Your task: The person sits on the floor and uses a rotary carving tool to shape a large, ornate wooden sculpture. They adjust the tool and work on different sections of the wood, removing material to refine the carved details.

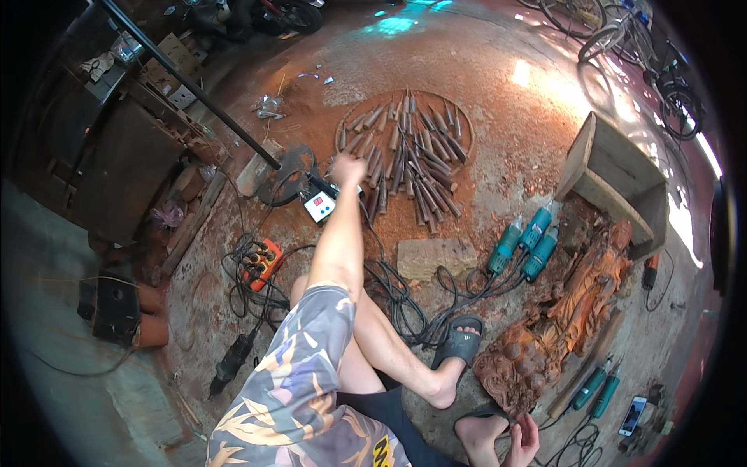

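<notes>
My left hand (348,170) is stretched far forward at the left edge of a round tray (340,124) full of wood-carving chisels (424,159). Its fingers are blurred and curled, and I cannot see whether they hold anything. Just below it is a white control box (319,207) with a small red display and blue buttons. Down at the lower right, my right hand (524,442) rests by my sandalled foot, fingers loosely bent and apart, with nothing visible in them. Beside it lies a reddish-brown carved wooden figure (572,311).
Teal handheld power tools (537,229) lie near a wooden box (622,167), a rectangular block (436,258) and tangled black cables (397,300). An orange device (262,263) sits left of my arm. A black pole (198,89) slants at upper left. A phone (633,416) lies lower right.
</notes>
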A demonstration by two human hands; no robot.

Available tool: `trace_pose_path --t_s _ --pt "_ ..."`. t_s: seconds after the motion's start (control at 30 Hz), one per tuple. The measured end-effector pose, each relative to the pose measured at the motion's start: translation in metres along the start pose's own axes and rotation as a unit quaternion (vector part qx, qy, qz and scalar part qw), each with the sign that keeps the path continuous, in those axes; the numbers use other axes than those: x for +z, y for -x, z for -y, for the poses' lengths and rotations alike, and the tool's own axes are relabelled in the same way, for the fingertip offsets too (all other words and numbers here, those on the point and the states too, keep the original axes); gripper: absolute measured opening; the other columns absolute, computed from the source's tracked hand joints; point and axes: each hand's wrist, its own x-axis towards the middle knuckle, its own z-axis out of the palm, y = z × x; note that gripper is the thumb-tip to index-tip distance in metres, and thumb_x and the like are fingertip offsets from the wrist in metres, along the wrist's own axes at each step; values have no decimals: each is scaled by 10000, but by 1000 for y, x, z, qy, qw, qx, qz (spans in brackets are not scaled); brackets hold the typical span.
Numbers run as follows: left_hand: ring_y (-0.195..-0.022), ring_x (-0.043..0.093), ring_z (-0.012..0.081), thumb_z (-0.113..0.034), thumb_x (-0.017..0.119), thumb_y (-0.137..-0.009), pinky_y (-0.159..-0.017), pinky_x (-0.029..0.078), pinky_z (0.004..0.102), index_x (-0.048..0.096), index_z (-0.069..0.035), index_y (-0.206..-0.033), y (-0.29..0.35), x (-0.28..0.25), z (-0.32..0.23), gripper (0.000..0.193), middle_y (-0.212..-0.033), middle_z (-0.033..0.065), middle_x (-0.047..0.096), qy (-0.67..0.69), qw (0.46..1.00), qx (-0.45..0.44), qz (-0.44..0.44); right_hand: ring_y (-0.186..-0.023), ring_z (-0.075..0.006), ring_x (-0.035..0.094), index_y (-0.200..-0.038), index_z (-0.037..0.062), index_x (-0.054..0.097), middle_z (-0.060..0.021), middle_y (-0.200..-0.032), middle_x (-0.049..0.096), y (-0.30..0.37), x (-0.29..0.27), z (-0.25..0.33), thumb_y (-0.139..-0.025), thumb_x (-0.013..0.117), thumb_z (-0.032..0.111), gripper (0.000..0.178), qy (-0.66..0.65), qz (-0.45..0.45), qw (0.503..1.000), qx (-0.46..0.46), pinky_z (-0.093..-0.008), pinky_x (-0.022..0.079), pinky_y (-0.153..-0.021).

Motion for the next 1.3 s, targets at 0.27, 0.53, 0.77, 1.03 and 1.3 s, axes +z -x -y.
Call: trace_pose_path --t_s 0.27,0.53,0.77,1.03,1.3 --pt "-889 731 287 -277 605 -1029 -740 611 438 662 -28 -1237 -74 36 202 330 -1094 187 736 500 760 -249 333 -1106 -183 711 -1346 -23 660 -119 -1201 756 1 9 14 -962 744 44 399 23 -19 1000 -6 -318 564 -962" --pt "-488 467 153 -399 448 -1052 -450 392 319 500 -122 -876 -129 20 127 333 -588 6 441 467 739 -375 309 -1052 -198 748 -1322 20 690 -128 -1182 775 9 17 18 -950 740 129 390 84 -36 993 -69 -341 585 -939" --pt "-503 403 152 -356 465 -1055 -469 371 310 512 -83 -941 -120 -16 75 299 -605 8 403 507 770 -278 270 -1012 -231 767 -1314 41 691 -149 -1184 769 11 9 7 -937 743 176 404 86 -29 990 -103 -366 607 -893" --pt "-521 331 151 -307 484 -1059 -490 347 301 525 -39 -1016 -147 -92 22 274 -624 10 360 590 781 -101 177 -999 -213 767 -1306 45 695 -130 -1169 772 17 4 5 -927 739 124 389 63 -43 989 -128 -347 605 -883" --pt "-528 233 79 -357 489 -1101 -490 237 249 557 -70 -1135 144 -178 -124 297 -607 -45 240 619 714 63 320 -924 -255 755 -1316 16 693 -156 -1081 760 33 8 41 -878 737 -18 441 109 -159 928 -319 -349 595 -820"
